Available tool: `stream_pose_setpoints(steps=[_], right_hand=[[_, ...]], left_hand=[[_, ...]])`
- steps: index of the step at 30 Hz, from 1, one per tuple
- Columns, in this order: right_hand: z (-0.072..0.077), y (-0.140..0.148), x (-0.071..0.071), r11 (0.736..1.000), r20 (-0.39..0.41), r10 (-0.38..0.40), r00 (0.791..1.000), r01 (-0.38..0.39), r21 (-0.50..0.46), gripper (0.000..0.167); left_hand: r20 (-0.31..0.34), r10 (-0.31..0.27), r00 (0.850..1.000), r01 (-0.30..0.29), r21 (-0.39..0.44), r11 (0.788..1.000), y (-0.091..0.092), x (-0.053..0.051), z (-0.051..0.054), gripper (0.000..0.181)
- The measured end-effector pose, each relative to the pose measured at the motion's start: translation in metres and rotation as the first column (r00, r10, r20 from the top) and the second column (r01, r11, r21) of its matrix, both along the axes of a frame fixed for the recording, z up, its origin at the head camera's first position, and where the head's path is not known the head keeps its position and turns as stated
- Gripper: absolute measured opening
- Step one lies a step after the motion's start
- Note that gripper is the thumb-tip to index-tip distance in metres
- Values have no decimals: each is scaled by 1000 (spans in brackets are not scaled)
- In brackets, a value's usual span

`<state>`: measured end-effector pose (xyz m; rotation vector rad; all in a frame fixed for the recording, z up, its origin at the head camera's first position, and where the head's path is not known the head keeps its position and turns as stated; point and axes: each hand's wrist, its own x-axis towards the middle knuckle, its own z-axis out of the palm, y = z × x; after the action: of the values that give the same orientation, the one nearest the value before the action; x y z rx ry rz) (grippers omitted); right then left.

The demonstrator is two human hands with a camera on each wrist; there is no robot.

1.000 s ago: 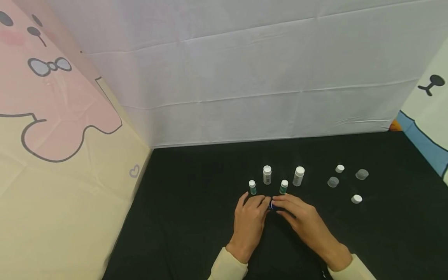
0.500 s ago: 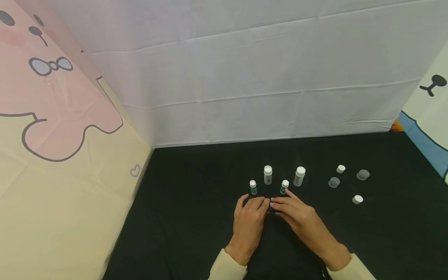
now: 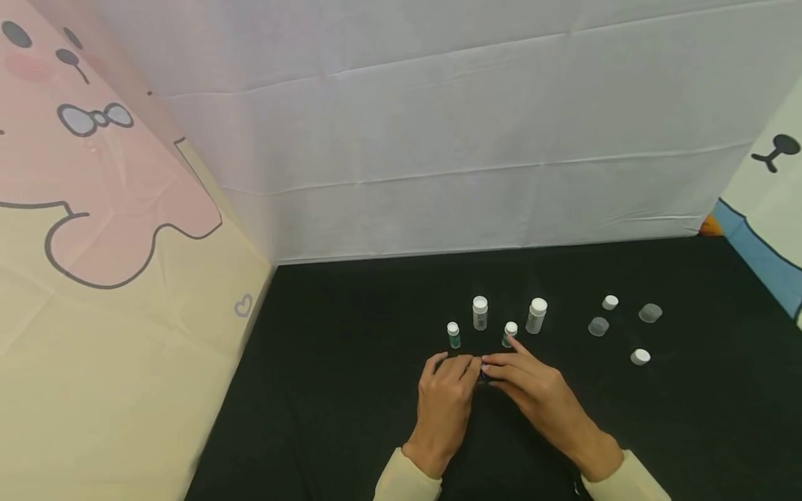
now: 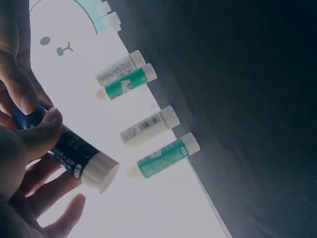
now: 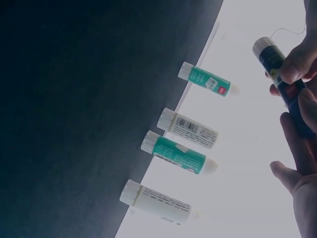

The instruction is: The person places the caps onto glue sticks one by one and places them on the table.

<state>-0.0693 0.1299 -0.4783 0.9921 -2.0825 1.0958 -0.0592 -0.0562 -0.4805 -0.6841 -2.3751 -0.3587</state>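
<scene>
Between my two hands lies a dark blue glue stick (image 4: pixel 77 151) with a white end, seen best in the wrist views. My left hand (image 3: pixel 443 400) grips its body near the white end. My right hand (image 3: pixel 548 393) pinches the other, blue end; the fingertips nearly meet and hide most of the stick in the head view. Just beyond stand two green glue sticks (image 3: pixel 454 336) (image 5: pixel 179 155) and two larger white ones (image 3: pixel 480 314) (image 5: pixel 162 203). One right finger points up, close to the right green stick.
Right of the sticks, two small white caps (image 3: pixel 610 303) (image 3: pixel 640 357) and two translucent caps (image 3: pixel 598 327) (image 3: pixel 650 313) lie on the black tablecloth (image 3: pixel 338 390). A white cloth backdrop (image 3: pixel 401 174) rises at the back, with printed cloths at both sides.
My right hand has moved slightly left towards my left hand, and less of the blue glue stick shows between them. One right finger has lifted beside the green stick.
</scene>
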Motion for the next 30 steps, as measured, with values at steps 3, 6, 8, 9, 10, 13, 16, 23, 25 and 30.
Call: stream_pose_setpoints(steps=[3, 6, 8, 9, 10, 13, 16, 23, 25, 30], right_hand=[[-2, -1, 0, 1000, 25, 6, 1000, -6, 1, 45], [-5, -2, 0, 1000, 33, 6, 999, -6, -6, 44], [-5, -2, 0, 1000, 36, 3, 999, -2, -17, 43], [-6, -3, 0, 1000, 35, 0, 999, 1, -24, 43], [-6, -3, 0, 999, 31, -4, 1000, 5, -32, 41], [-6, -3, 0, 998, 35, -32, 999, 33, -45, 42], [-6, -4, 1, 997, 36, -59, 998, 60, -42, 43], [-6, -5, -1, 997, -7, -80, 997, 80, -14, 41], [-6, -5, -2, 997, -5, -78, 997, 78, -4, 42], [-6, -4, -1, 998, 2, -65, 998, 65, 24, 45]], left_hand=[[6, 6, 1000, -6, -8, 1000, -1, 1, -2, 14], [4, 13, 1000, -13, -22, 1000, -1, 2, -3, 15], [-1, 18, 1000, -18, -28, 999, -1, 1, -2, 16], [-3, 20, 1000, -20, -29, 999, 0, 1, -2, 18], [-5, 22, 1000, -22, -32, 999, 0, 1, -1, 19], [3, 32, 999, -31, -44, 999, 0, 0, 3, 22], [18, 49, 999, -47, -67, 997, 1, -1, 8, 24], [51, 82, 995, -76, -110, 991, 0, -1, 15, 28], [66, 87, 994, -79, -114, 990, -1, -1, 15, 29], [108, 98, 989, -85, -120, 989, -5, 0, 14, 31]])
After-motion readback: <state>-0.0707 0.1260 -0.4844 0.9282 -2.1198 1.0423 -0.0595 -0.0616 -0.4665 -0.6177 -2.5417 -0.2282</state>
